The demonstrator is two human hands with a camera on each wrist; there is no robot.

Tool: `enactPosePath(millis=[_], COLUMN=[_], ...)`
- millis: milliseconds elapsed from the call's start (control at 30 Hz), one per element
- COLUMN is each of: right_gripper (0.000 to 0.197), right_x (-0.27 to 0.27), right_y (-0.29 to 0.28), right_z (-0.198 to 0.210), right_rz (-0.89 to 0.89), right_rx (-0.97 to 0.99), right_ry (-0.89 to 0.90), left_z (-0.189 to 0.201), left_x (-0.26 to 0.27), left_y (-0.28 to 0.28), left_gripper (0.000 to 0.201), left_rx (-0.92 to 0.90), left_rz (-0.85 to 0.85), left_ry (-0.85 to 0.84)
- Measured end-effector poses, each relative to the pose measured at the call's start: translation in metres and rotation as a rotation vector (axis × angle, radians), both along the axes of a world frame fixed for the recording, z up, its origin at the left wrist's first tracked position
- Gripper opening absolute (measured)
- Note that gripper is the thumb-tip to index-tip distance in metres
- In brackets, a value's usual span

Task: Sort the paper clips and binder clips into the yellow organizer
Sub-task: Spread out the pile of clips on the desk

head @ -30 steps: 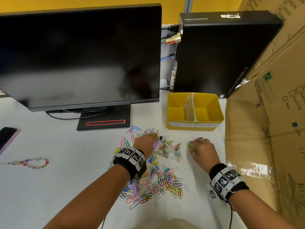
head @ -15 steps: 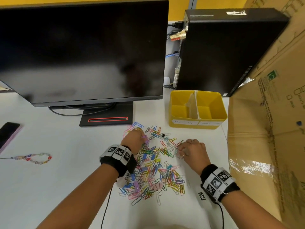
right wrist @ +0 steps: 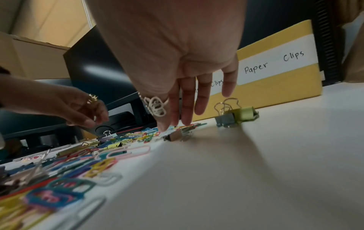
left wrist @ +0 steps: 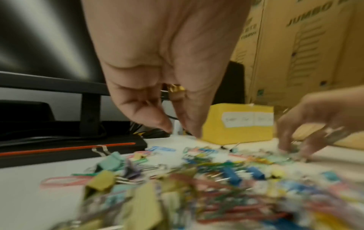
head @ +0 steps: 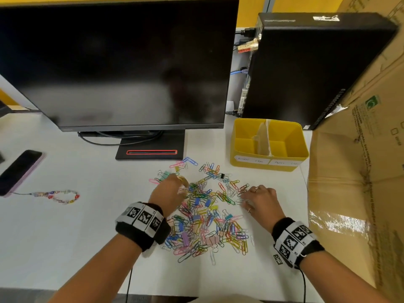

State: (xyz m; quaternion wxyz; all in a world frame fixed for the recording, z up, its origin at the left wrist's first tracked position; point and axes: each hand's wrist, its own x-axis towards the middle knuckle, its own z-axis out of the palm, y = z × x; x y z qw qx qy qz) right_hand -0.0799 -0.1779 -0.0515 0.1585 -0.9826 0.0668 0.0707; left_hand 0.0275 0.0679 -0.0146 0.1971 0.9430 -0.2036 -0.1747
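A heap of coloured paper clips and binder clips (head: 205, 213) lies on the white desk. Behind it to the right stands the yellow organizer (head: 269, 168), with its left half labelled binder clips and its right half paper clips. My left hand (head: 175, 179) hovers over the heap's far left edge by a green binder clip (head: 165, 174). In the left wrist view its fingers (left wrist: 157, 118) hang apart and hold nothing. My right hand (head: 244, 197) touches clips at the heap's right edge with straight fingers (right wrist: 185, 109). Two binder clips (right wrist: 236, 116) sit apart near the organizer (right wrist: 275, 87).
A black monitor (head: 122, 62) on its stand (head: 150, 149) rises behind the heap, and a black computer tower (head: 306, 68) stands behind the organizer. A large cardboard box (head: 360, 171) walls the right side. A phone (head: 19, 171) and bead strap (head: 59, 195) lie far left.
My left hand slid left along the far side of the heap. My right hand came in from the bare desk to the heap's right edge.
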Motion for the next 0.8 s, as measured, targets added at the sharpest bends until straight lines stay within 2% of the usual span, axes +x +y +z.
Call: enactPosePath(millis=[67,133,200,333,433,600,700,800], right_gripper=[0.018,0.017,0.016,0.018,0.015,0.017,0.018,0.019], right_x=[0.000,-0.001,-0.001,-0.002,-0.004,-0.005,-0.006,-0.004], right_y=[0.000,0.000,0.001,0.003,-0.001,-0.005,0.009,0.026], right_z=[-0.001,0.000,0.001,0.002,0.003,0.008,0.011,0.006], right_rz=[0.004,0.009,0.019,0.040,-0.025,-0.129,0.039,0.178], right_rx=[-0.013,-0.017,-0.001,0.034,0.015,-0.091,-0.012,0.062], right_ry=[0.021,0.027,0.014,0.010,-0.042,-0.095,-0.159,-0.011], left_z=[0.001,-0.003,-0.009,-0.016,-0.018,-0.014,-0.013,-0.012], left_x=[-0.018,-0.031,-0.038,-0.042,-0.040,-0.037,-0.031,-0.027], left_y=[-0.008,-0.014,-0.017,-0.019,-0.017,-0.012,0.000,0.017], left_gripper=[0.018,0.023,0.027,0.021,0.019,0.027,0.023,0.023], left_rx=[0.047,0.121,0.184,0.249,0.248,0.239,0.204,0.207], left_rz=[-0.120,-0.180,-0.200,-0.217,-0.205,-0.191,-0.127,-0.036], left_ry=[0.124,0.189,0.176,0.085,0.049,0.000,-0.007,-0.004])
